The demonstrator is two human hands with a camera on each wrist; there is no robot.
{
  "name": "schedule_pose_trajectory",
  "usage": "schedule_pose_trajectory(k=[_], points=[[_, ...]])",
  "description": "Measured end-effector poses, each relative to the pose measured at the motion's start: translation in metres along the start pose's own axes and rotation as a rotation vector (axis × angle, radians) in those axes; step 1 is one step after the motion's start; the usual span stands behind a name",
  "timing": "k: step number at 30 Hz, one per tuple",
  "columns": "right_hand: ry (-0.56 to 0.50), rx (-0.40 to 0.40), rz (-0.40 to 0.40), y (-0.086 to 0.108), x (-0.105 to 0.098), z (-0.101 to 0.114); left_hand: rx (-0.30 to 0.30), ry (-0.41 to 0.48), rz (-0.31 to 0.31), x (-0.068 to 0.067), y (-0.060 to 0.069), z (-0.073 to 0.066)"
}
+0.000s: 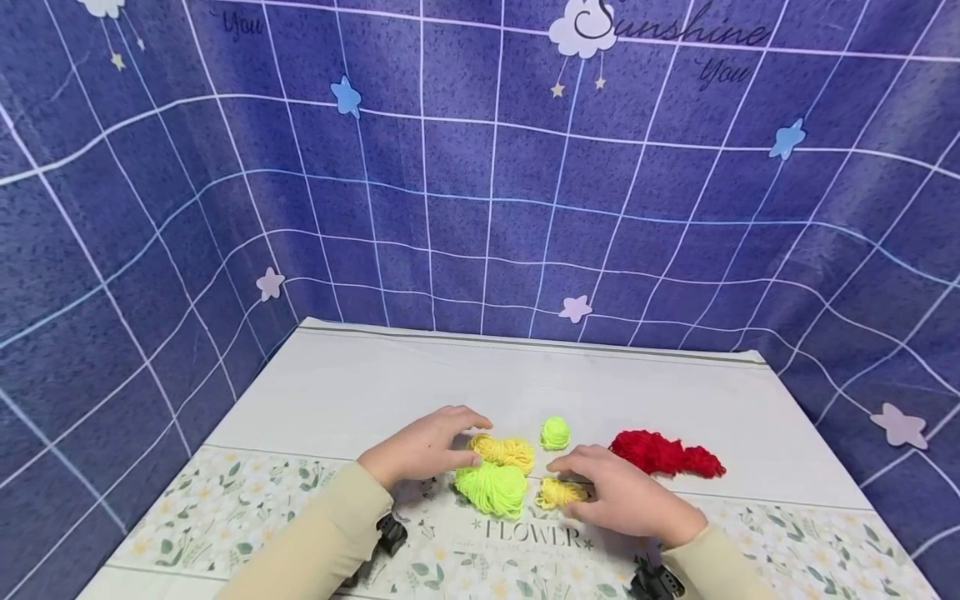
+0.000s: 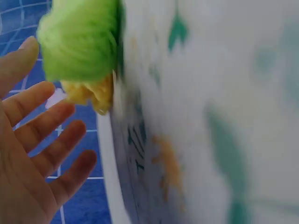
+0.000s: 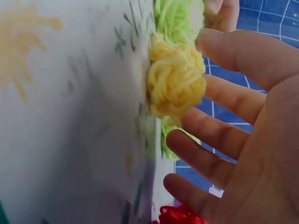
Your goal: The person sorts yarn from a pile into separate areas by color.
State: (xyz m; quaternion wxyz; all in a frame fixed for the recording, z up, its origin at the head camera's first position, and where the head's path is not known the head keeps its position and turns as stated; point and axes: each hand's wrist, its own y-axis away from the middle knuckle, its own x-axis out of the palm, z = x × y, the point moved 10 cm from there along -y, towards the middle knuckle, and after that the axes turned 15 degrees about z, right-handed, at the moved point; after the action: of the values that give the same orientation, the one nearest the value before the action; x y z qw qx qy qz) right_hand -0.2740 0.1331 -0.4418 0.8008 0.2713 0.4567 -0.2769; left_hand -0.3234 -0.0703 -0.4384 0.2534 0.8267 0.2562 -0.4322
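Observation:
My left hand [image 1: 423, 447] is spread beside two skeins of yarn, a yellow skein [image 1: 512, 453] and a bright green skein [image 1: 493, 492] lying against each other. In the left wrist view its fingers are apart and nothing lies in the palm, with the green yarn [image 2: 79, 42] just beyond the thumb. My right hand [image 1: 626, 492] reaches around a small yellow yarn bundle [image 1: 557, 493], fingers loosely bent. From the right wrist view, that bundle [image 3: 175, 88] sits by the thumb and fingertips; whether they touch it I cannot tell.
A small green yarn ball [image 1: 556, 434] is behind the right hand's fingers. Red yarn [image 1: 660, 454] lies to the right, near the back of that hand. The table [image 1: 420, 367] has a white and floral cover, and a blue gridded curtain [image 1: 450, 167] surrounds its back and sides.

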Motion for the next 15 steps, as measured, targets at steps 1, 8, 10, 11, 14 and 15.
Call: schedule_pose_trajectory(k=[1,8,10,11,14,15], points=[[-0.003,0.005,0.017,-0.001,0.003,-0.001,-0.005,0.006,0.013,0.0,-0.003,0.003],[0.016,0.028,0.057,-0.007,0.012,-0.005,0.0,-0.022,0.086,0.001,-0.025,0.011],[0.021,0.032,0.059,-0.008,0.012,-0.006,0.003,-0.049,0.093,0.002,-0.03,0.011],[0.024,0.032,0.057,-0.008,0.013,-0.006,0.003,-0.057,0.093,0.003,-0.031,0.011],[0.039,0.033,0.048,-0.009,0.012,-0.007,0.004,-0.069,0.096,0.004,-0.036,0.011],[0.044,0.03,0.044,-0.01,0.013,-0.006,0.005,-0.067,0.098,0.005,-0.037,0.011]])
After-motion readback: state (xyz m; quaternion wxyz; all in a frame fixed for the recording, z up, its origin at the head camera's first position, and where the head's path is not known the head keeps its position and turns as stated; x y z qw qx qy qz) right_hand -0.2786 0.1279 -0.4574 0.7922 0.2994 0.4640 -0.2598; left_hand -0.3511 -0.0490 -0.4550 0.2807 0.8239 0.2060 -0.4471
